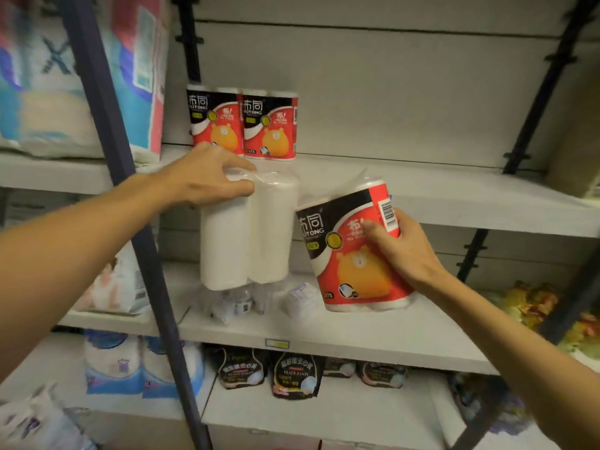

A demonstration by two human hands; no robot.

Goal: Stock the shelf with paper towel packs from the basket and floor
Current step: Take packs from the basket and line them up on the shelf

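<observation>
While two packs (242,123) sit shelved, our left hand (207,177) grips a white-side pack (246,235), right hand (402,251) grips a red pack (350,254), both unshelved.

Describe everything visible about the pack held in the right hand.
The pack in the right hand is a clear-film bundle of white paper towel rolls with a red, black and white label showing an orange bear, and a barcode on its side. It is held tilted in the air in front of the shelf, its top leaning right. The right hand grips its right side.
</observation>
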